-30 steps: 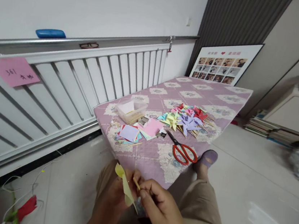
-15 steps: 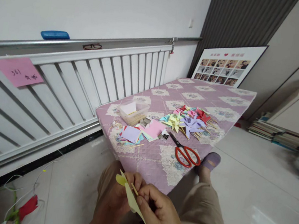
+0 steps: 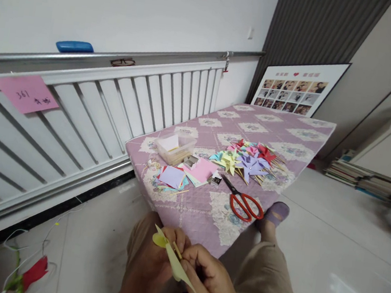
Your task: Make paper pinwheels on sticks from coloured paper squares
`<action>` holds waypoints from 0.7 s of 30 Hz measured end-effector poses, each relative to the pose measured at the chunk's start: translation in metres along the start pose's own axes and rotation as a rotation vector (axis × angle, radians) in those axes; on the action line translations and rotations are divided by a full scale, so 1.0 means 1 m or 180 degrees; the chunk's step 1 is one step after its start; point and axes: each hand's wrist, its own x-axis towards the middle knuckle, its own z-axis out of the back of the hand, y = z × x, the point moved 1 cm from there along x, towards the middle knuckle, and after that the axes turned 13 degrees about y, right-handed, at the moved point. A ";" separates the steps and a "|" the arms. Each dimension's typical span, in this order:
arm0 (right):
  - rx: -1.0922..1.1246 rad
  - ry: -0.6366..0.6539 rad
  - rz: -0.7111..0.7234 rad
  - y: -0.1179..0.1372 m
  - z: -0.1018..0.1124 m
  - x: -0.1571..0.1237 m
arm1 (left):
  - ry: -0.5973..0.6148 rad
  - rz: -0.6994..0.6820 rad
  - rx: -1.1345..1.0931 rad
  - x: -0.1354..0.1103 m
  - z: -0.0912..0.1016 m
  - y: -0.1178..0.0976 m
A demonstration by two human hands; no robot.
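Note:
Low in the frame, both my hands work one piece of folded yellow paper (image 3: 172, 257). My left hand (image 3: 151, 257) is closed round its left side, fingers curled over the top edge. My right hand (image 3: 209, 281) pinches a thin wooden stick (image 3: 177, 250) against the paper's middle. Beyond my hands lies a pink quilted mattress (image 3: 195, 208) with red-handled scissors (image 3: 243, 202), a heap of finished paper pinwheels (image 3: 247, 158), loose coloured paper squares (image 3: 181, 175) and a clear plastic box (image 3: 175, 146) of sticks and paper.
A white slatted bed rail (image 3: 88, 114) with a pink note (image 3: 27, 93) runs along the left. A photo board (image 3: 291, 89) leans at the mattress's far end. Stacked books (image 3: 362, 179) lie on the floor at right. My foot in a purple slipper (image 3: 276, 212) rests beside the mattress.
My hands have sunk slightly in the frame and turned the yellow paper; the stick sits deeper against it. The view has drifted a little, so the mattress appears shifted right.

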 end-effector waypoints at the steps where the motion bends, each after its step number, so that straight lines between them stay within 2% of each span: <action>1: -0.0015 -0.0019 0.0008 0.001 0.000 0.000 | 0.0019 -0.0030 -0.0034 0.000 0.000 0.000; 8: -0.0067 -0.0178 0.0192 0.008 0.000 0.000 | 0.0145 -0.0132 0.0045 0.000 -0.002 -0.004; 16: -0.0542 -0.0285 0.0546 0.009 -0.001 -0.002 | 0.0107 -0.0147 0.0088 -0.003 -0.003 -0.008; 21: -0.0842 -0.0351 0.0787 0.008 -0.001 0.000 | 0.0278 -0.0174 -0.0072 -0.002 0.000 -0.006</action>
